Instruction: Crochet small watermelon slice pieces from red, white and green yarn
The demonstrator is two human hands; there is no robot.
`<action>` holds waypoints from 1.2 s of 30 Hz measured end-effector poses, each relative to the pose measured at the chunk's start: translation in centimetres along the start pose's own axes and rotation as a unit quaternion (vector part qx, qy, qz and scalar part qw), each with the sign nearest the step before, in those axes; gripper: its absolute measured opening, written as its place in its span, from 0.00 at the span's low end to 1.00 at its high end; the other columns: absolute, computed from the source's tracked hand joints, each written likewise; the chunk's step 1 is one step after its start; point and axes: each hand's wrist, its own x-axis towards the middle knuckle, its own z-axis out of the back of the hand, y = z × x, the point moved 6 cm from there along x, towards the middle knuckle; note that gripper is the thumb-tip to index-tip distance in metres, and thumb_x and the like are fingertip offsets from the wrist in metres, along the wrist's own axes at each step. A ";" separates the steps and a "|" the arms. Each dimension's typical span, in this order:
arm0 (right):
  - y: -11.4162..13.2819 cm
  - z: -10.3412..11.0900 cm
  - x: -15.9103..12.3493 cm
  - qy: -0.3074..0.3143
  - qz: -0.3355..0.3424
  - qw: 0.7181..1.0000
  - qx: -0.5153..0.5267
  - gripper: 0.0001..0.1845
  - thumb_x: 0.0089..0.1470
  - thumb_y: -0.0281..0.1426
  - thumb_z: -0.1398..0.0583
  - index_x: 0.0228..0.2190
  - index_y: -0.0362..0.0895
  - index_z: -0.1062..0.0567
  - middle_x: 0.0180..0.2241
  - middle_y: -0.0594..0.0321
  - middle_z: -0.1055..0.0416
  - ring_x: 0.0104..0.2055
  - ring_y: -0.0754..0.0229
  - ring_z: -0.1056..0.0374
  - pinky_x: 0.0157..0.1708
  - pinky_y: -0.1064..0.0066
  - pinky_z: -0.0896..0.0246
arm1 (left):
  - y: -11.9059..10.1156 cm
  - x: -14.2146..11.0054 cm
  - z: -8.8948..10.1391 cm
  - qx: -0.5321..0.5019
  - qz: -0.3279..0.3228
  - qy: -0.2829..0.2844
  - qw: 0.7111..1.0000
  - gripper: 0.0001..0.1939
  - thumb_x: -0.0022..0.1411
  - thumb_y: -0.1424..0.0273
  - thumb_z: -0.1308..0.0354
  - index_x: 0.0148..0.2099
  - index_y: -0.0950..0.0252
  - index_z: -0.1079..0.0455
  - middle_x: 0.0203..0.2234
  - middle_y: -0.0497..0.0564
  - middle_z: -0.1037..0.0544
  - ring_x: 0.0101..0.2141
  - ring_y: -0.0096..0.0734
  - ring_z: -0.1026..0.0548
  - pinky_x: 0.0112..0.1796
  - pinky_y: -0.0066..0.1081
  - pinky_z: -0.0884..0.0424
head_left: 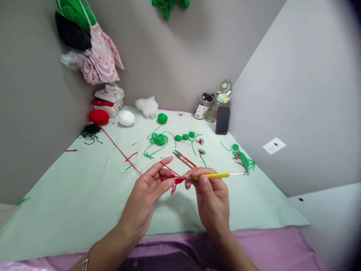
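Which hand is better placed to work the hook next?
Probably the right hand: it holds the yellow hook, whose metal end meets the red piece. The left hand is busy pinching that piece and holding the red yarn stretched.

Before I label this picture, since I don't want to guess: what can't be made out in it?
All in the head view:
Red piece: stitches too small; partly covered by the left hand.
Yellow hook: tip at the red piece too small; part of the handle hidden by the right hand.
Green bundle: cut off by the top edge.
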 end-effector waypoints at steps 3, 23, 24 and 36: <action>1.3 -0.2 -0.5 0.027 0.082 0.993 -0.075 0.10 0.71 0.32 0.39 0.41 0.49 0.16 0.36 0.60 0.17 0.34 0.60 0.24 0.37 0.66 0.26 | -0.2 0.0 0.0 0.011 -0.015 0.001 1.000 0.24 0.57 0.68 0.22 0.57 0.56 0.17 0.32 0.44 0.21 0.36 0.28 0.26 0.44 0.30 0.31; 3.1 -1.1 -1.4 0.134 0.217 0.939 -0.232 0.16 0.69 0.21 0.42 0.50 0.50 0.20 0.42 0.57 0.16 0.44 0.55 0.21 0.42 0.61 0.24 | -1.0 -0.2 0.3 0.132 -0.076 0.000 0.988 0.27 0.59 0.66 0.24 0.60 0.57 0.21 0.27 0.41 0.22 0.33 0.30 0.25 0.43 0.33 0.29; 3.2 -1.1 -1.3 0.132 0.219 0.939 -0.230 0.15 0.70 0.22 0.42 0.49 0.50 0.20 0.41 0.57 0.16 0.43 0.54 0.20 0.41 0.61 0.24 | -1.0 -0.2 0.4 0.143 -0.080 -0.001 0.987 0.26 0.59 0.66 0.24 0.60 0.56 0.21 0.28 0.42 0.22 0.34 0.31 0.25 0.45 0.34 0.30; 2.6 -1.1 -1.0 0.049 0.188 0.964 -0.182 0.13 0.70 0.24 0.41 0.44 0.50 0.17 0.38 0.59 0.16 0.40 0.57 0.21 0.41 0.63 0.25 | 0.2 -0.4 -0.3 0.087 -0.044 0.034 0.995 0.24 0.59 0.66 0.24 0.58 0.53 0.19 0.30 0.43 0.21 0.38 0.33 0.24 0.49 0.35 0.30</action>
